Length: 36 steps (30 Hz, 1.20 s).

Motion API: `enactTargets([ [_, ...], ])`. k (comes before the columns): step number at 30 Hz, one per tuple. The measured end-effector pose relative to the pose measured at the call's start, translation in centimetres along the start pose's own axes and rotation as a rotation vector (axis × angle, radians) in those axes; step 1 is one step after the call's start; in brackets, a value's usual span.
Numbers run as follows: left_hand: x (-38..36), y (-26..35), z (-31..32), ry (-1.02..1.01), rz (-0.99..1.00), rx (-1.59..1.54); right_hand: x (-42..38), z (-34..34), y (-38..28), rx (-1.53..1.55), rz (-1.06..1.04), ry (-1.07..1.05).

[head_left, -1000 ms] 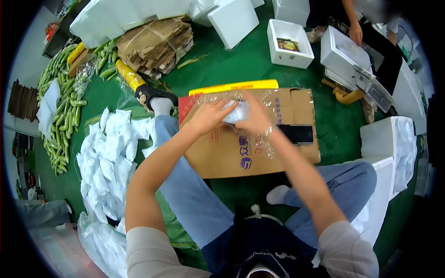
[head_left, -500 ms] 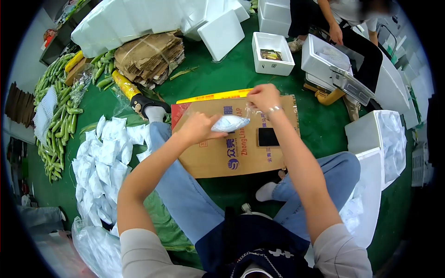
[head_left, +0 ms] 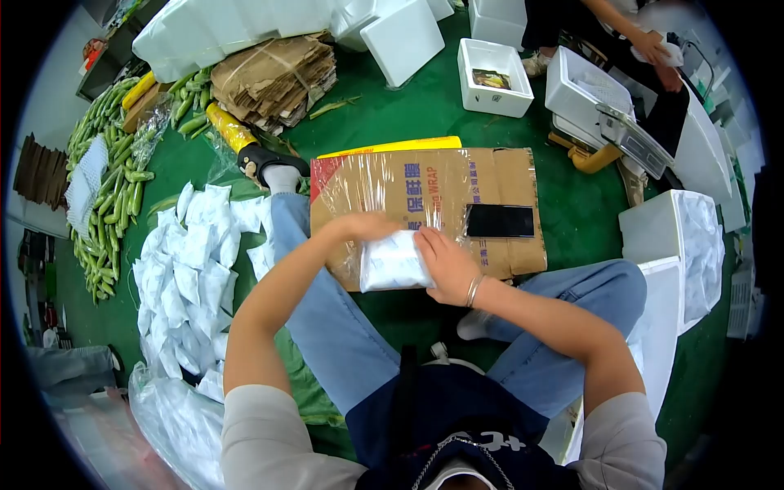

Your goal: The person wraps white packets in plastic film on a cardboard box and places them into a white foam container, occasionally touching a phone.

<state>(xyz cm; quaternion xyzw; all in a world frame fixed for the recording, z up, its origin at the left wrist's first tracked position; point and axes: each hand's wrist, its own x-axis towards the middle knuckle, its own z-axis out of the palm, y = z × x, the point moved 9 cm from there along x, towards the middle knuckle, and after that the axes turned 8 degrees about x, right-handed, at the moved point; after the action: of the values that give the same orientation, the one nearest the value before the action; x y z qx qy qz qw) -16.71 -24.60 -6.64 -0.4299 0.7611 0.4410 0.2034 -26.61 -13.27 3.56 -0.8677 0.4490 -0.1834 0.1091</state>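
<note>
A plump white packet (head_left: 392, 263), like an ice pack, lies tilted at the near edge of the flat cardboard box (head_left: 510, 184). My right hand (head_left: 447, 265) grips its right end, thumb and fingers closed on it. At the packet's upper left edge is my left hand (head_left: 367, 226), its fingers smeared by motion and partly hidden. Shiny clear film (head_left: 351, 192) stretches over the cardboard just beyond that hand. To the right, a black phone (head_left: 501, 220) rests on the box.
Many white packets (head_left: 184, 278) are heaped at my left, near green corn cobs (head_left: 106, 204). Folded cardboard (head_left: 269, 82) and foam boxes (head_left: 494, 100) stand ahead. At right sits a foam box (head_left: 649, 224) of packets. A co-worker's hand (head_left: 651, 46) holds something white.
The packet came down from the air to the box's near edge. My right hand moved from the far edge down onto it. The phone shows more fully. The co-worker's hands rose with a white item.
</note>
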Motion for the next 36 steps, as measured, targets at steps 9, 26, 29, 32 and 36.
enactTargets([
  [9,-6.8,7.3,-3.1,0.948,0.328,0.660,8.5,7.5,10.1,1.305,0.390,-0.806],
  [26,-4.5,2.6,17.3,-0.868,-0.128,-1.585,9.5,13.9,9.8,1.586,0.366,-0.401],
  [29,-9.8,4.1,21.5,-0.501,-0.088,-1.036,8.9,11.9,8.8,1.377,0.328,-0.322],
  [32,-11.7,4.1,23.5,-0.652,0.010,-0.101,8.3,8.8,6.2,0.777,0.232,-0.269],
  [36,-14.1,6.9,24.8,-0.544,-0.043,-1.136,2.8,0.2,-1.8,0.960,0.228,-0.288],
])
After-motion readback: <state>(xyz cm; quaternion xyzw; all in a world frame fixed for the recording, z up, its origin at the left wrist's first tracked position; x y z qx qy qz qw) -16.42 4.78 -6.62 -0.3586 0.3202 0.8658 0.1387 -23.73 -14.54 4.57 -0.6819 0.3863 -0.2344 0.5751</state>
